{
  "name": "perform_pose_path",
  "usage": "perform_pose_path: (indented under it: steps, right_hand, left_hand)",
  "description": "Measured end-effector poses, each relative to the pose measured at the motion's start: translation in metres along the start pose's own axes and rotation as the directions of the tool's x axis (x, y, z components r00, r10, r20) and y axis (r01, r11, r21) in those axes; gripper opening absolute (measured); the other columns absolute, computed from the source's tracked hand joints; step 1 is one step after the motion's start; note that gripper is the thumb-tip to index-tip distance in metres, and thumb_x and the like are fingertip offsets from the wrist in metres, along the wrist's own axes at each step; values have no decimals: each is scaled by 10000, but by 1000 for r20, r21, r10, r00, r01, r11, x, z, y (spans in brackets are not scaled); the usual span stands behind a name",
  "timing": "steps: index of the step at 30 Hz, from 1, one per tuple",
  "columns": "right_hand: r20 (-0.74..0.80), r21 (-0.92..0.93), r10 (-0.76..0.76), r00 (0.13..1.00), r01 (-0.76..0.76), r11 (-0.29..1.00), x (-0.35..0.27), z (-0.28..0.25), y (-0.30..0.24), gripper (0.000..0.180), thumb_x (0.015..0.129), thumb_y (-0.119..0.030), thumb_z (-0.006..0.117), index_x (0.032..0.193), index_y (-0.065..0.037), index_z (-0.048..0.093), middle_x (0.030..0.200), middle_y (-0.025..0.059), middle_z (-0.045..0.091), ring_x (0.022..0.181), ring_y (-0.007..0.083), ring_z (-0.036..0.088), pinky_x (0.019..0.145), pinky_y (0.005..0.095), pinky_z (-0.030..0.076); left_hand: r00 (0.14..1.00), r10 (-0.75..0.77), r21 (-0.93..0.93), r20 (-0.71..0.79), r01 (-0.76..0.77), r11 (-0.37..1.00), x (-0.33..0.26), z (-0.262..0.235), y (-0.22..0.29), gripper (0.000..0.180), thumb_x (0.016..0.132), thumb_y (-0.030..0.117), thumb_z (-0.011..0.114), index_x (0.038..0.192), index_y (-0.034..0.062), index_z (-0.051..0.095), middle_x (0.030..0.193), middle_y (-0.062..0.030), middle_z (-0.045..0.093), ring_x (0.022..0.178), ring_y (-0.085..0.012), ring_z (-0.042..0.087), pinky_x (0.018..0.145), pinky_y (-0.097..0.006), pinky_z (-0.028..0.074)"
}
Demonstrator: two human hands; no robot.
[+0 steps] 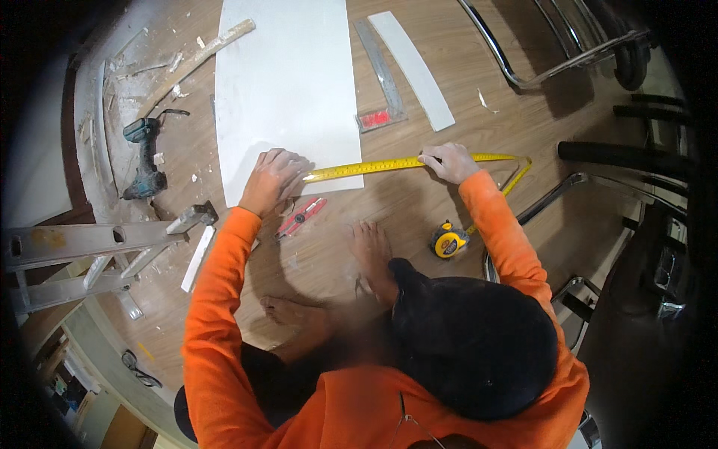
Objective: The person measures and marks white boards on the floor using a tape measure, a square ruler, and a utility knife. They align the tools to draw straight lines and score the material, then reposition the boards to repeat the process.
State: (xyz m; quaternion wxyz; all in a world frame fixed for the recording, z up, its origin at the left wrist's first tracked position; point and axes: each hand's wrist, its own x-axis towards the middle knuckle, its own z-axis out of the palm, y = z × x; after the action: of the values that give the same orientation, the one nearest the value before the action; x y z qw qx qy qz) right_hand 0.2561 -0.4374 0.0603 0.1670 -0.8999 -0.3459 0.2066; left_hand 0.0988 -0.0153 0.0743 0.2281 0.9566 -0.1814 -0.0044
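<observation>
A large white board [288, 90] lies on the floor in front of me. My left hand [275, 178] rests on its near part, fingers curled at the end of a yellow tape measure [374, 166]. The blade crosses the board and passes its right edge. Beyond that edge, my right hand [450, 162] pinches the blade. From there the blade runs right, folds back and leads to its yellow and black case [449, 241] on the floor. Close below my left hand is a red utility knife [301, 218].
Right of the board lie a metal square [380, 71] and a white strip [413, 71]. On the left are a cordless drill [144, 165], a wooden strip [193, 66], scraps and a ladder [93, 243]. Glasses [140, 370] lie lower left. Metal-framed chairs [591, 60] stand right.
</observation>
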Motion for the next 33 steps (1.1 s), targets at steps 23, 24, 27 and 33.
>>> perform_pose_path:
  steps: [23,24,27,33]
  right_hand:
    - [-42,158,7,999,0,987,29,70,-88,322,1006,-383,558,1115,-121,711,1091,123,732,1051,366,669,911,474,528]
    - [-52,155,-3,999,11,988,30,77,-88,327,1006,-384,557,1121,-121,715,1102,120,733,1057,365,668,919,474,525]
    - [-43,145,1,999,5,989,33,88,-84,341,1007,-386,552,1134,-120,724,1131,112,737,1070,361,668,936,476,521]
    - [34,126,86,996,-90,988,28,89,-82,360,1012,-392,546,1152,-123,739,1161,109,738,1083,355,672,942,480,525]
  left_hand:
    - [980,-156,-207,-128,127,970,-2,63,37,267,921,187,706,1164,75,688,1152,-92,655,1097,-320,591,973,-436,480]
    - [975,-158,-210,-153,124,970,0,68,39,275,921,184,706,1172,75,687,1155,-94,654,1099,-322,590,975,-438,480]
    - [971,-163,-224,-174,122,967,0,78,39,286,928,180,697,1195,75,690,1163,-100,652,1113,-331,587,992,-444,477]
    - [974,-159,-196,-159,127,972,-1,77,46,292,933,191,692,1201,75,689,1166,-97,652,1133,-339,575,1013,-449,466]
